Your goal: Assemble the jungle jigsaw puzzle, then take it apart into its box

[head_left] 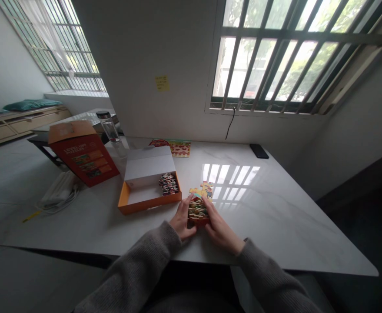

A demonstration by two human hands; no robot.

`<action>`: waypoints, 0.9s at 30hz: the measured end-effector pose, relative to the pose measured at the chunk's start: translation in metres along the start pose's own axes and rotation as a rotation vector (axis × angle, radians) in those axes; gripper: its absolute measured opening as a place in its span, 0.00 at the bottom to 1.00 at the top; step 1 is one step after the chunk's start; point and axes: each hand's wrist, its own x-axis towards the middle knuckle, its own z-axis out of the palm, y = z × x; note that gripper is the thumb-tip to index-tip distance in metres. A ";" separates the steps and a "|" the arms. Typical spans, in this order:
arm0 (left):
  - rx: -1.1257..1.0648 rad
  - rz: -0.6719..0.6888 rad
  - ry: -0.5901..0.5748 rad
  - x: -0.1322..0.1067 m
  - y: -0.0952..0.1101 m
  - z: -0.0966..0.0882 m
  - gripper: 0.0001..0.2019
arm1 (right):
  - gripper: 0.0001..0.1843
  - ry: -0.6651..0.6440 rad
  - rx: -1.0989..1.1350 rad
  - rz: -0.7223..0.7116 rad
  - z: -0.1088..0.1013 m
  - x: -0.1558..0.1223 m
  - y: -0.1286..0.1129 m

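A stack of jigsaw puzzle pieces [198, 210] is squeezed between my two hands, low over the near part of the white table. My left hand [183, 221] presses on its left side, and my right hand [217, 226] presses on its right side. Just beyond the fingertips lie several yellow jigsaw pieces [206, 189] on the tabletop. To the left of my hands stands an orange and white box [150, 201] with its lid raised. More puzzle pieces [169, 184] are piled at the right end inside it.
A red puzzle carton [85, 158] stands at the table's left, with a glass bottle [110, 128] behind it. White cables and a power strip [58, 191] lie beside the carton. A colourful picture sheet [180, 148] rests by the wall. At the back right is a black phone [259, 151].
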 end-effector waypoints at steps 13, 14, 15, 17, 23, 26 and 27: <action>-0.098 -0.059 -0.014 0.004 0.013 -0.006 0.35 | 0.50 -0.124 -0.020 -0.044 -0.026 0.005 0.013; -0.098 -0.063 -0.011 0.004 0.014 -0.009 0.33 | 0.47 -0.088 -0.003 -0.004 -0.036 0.015 0.020; -0.090 -0.063 -0.003 0.004 0.014 -0.011 0.32 | 0.44 -0.025 -0.025 0.047 -0.046 0.027 0.028; -0.056 -0.056 0.029 0.003 0.011 -0.015 0.33 | 0.35 0.086 -0.156 0.150 -0.064 0.053 0.045; 0.040 -0.114 0.018 -0.001 0.004 -0.023 0.38 | 0.47 -0.141 -0.544 0.236 -0.071 0.099 0.068; 0.051 -0.116 0.000 -0.001 0.006 -0.024 0.41 | 0.50 -0.171 -0.588 0.253 -0.067 0.105 0.068; 0.048 -0.114 0.003 0.000 0.006 -0.023 0.41 | 0.45 -0.143 -0.544 0.268 -0.067 0.106 0.069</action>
